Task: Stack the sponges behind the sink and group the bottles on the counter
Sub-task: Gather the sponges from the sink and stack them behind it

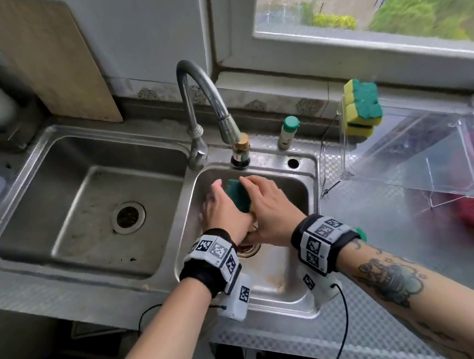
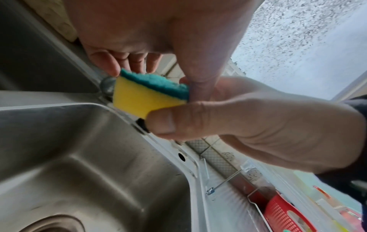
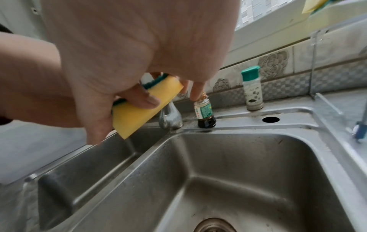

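— Both hands met over the small basin; the left hand (image 1: 224, 211) and right hand (image 1: 267, 205) each pinched the sponge (image 1: 240, 198).

— What did the wrist cameras add?

— Its yellow underside, with a thumb (image 2: 164, 124) curled across it. Beyond the grip stood a dark bottle (image 3: 204, 114) and a green-capped bottle (image 3: 252, 89) on the table; three stacked sponges (image 1: 362, 107) sat farther right.

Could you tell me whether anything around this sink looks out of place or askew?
Yes: the sponges are perched on the upper edge of the clear rack, not stacked behind the sink.
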Tool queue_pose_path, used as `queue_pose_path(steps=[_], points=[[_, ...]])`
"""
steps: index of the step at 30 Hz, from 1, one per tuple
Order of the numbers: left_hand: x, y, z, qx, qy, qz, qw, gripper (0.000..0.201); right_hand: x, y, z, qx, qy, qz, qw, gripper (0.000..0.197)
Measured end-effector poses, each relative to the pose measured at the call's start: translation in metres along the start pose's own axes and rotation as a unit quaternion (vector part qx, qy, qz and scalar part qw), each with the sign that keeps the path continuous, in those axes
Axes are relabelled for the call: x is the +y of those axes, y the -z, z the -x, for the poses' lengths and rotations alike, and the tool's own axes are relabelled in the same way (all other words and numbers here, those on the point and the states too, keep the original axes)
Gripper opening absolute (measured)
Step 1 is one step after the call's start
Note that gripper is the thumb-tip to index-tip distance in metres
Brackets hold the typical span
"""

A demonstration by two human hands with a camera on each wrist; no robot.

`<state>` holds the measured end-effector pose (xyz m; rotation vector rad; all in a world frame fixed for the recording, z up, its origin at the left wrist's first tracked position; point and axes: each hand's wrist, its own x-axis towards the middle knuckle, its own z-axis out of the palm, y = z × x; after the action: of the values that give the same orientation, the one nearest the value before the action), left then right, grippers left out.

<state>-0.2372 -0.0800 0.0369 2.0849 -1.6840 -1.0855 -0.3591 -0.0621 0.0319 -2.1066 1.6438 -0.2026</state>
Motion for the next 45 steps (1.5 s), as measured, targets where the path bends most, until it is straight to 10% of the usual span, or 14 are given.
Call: queue_pose_path(steps=[21,28,45], points=[[0.096,-0.041,-0.02,-0.004,-0.094,0.073,0.993,0.04,0.158,0.192,0.023,0.217,-0.104,-0.019,0.97,0.085],[0.093,-0.046,-0.029,0.006,-0.089,0.007,0.996,0.006,0.202,0.225,-0.001,0.134,-0.118,-0.025,0.984,0.08],[0.118,-0.062,-0.049,0.001,-0.093,-0.004,0.996,0.006,0.227,0.203,-0.011,0.085,-0.138,-0.045,0.986,0.092]])
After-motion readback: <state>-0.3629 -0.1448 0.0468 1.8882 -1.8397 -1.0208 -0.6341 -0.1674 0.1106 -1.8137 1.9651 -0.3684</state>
